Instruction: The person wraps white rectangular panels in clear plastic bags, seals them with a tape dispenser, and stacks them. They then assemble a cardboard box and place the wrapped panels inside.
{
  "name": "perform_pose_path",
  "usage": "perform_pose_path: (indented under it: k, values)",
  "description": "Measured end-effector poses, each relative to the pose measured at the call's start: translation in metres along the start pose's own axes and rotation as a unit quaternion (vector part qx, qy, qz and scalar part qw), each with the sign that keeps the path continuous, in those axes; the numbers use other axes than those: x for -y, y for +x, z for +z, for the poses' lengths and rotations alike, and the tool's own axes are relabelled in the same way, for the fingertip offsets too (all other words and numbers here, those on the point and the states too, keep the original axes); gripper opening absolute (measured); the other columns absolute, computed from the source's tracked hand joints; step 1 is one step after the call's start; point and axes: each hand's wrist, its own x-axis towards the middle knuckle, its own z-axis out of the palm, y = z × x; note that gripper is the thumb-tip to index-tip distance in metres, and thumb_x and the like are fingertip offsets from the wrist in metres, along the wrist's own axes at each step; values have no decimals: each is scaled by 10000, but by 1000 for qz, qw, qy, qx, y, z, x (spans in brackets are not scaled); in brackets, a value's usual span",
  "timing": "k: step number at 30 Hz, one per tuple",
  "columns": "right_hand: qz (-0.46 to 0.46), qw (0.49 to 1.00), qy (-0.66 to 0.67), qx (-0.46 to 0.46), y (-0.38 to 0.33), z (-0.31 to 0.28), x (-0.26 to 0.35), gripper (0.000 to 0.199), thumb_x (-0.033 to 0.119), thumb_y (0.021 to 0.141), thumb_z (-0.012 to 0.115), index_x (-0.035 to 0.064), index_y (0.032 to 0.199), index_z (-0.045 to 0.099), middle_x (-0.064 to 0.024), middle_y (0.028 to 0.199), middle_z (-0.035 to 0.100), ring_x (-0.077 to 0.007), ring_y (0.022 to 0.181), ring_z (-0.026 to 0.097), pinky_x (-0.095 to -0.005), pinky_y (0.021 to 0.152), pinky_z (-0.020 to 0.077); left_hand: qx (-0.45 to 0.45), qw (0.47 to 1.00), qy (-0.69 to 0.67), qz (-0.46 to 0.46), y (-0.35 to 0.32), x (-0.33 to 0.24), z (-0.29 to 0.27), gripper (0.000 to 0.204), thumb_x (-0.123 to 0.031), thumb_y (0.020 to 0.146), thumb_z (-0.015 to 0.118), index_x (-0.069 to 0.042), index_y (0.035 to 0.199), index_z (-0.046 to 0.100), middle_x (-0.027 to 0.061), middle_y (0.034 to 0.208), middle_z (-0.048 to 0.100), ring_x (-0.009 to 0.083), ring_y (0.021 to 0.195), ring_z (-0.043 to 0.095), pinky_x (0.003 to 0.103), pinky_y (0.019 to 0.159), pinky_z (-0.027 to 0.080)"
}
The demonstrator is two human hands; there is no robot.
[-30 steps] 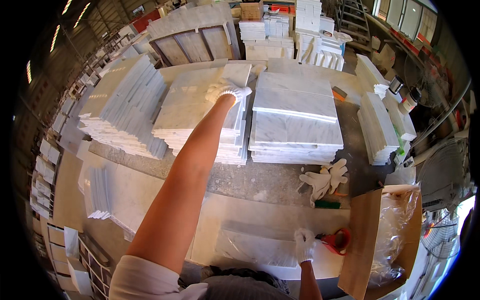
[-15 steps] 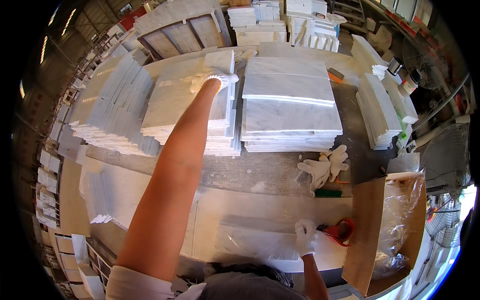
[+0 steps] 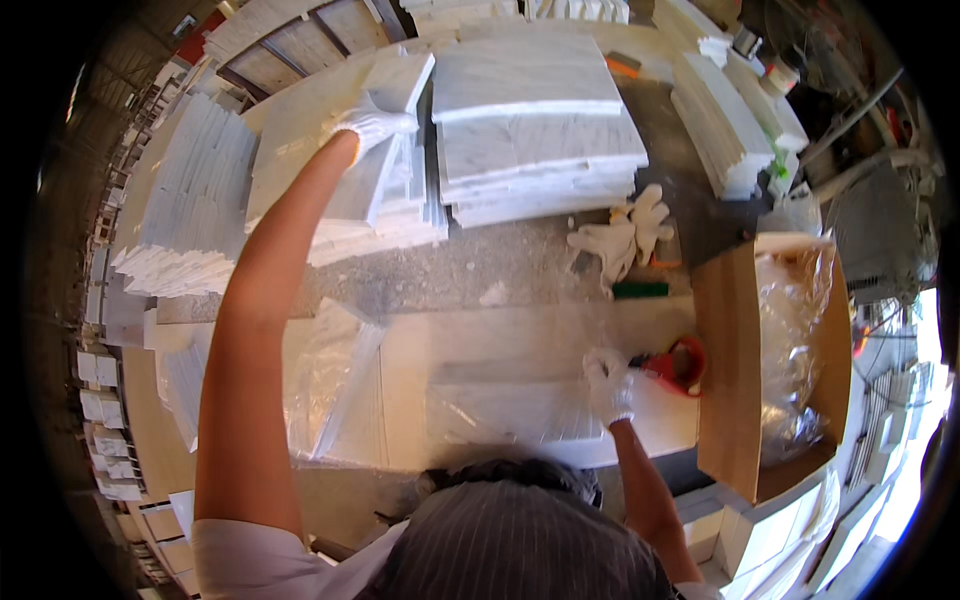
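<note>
We judge the marble slab (image 3: 398, 78) heavy, stiff and brittle, better held by its long edges. It tops the stack (image 3: 405, 228), beneath our left hand (image 3: 374, 126); our right hand (image 3: 608, 388) is far apart, by a plastic-wrapped slab (image 3: 500, 412). Whether either grips, we cannot tell.

Lighting: uneven; white daylight glare right of the cardboard box (image 3: 722, 370); glints on clear plastic film (image 3: 790, 295) inside it; dim hall far left of it. Soft grey shadow behind the film-wrapped slab (image 3: 500, 412), left of the box. Quality: slight blur; fisheye bending, black rim.
</note>
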Motion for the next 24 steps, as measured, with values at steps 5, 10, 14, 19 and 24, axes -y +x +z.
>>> perform_pose_path:
  k: [5,10,14,19,24]
  values:
    - [62,998,26,8,0,-16,29,247,217,913,677,-3,1023,699,-165,970,698,-245,912,664,-354,834,514,43,992,-99,61,-122,-25,18,1007,-291,703,831,-8,1528,327,202,1309,593,246,1225,569,346,1042,446]
    - [91,988,111,57,11,-18,8,310,264,928,676,-10,1071,703,-96,977,715,-146,889,647,-293,803,508,97,976,-27,192,-256,-11,57,1065,-179,644,814,-82,1562,282,204,1481,368,340,1359,406,439,1129,384]
    - [80,990,50,101,17,-29,19,354,297,935,665,-12,1102,704,-77,991,717,-129,925,637,-280,830,502,185,929,36,319,-321,1,108,1043,-262,646,824,-132,1538,299,230,1477,315,443,1366,328,569,1110,384]
    - [122,975,108,150,18,-37,34,356,265,959,638,-41,1134,684,-64,1018,714,-130,968,631,-272,890,486,169,887,147,403,-345,30,195,1012,-419,635,802,-174,1509,354,227,1392,372,422,1298,367,556,1072,351]
    - [127,965,131,189,22,-41,29,359,255,962,637,-46,1154,674,-60,1035,713,-130,977,631,-272,914,473,180,875,169,416,-342,39,233,1000,-440,624,817,-197,1494,389,213,1365,389,395,1268,389,544,1065,332]
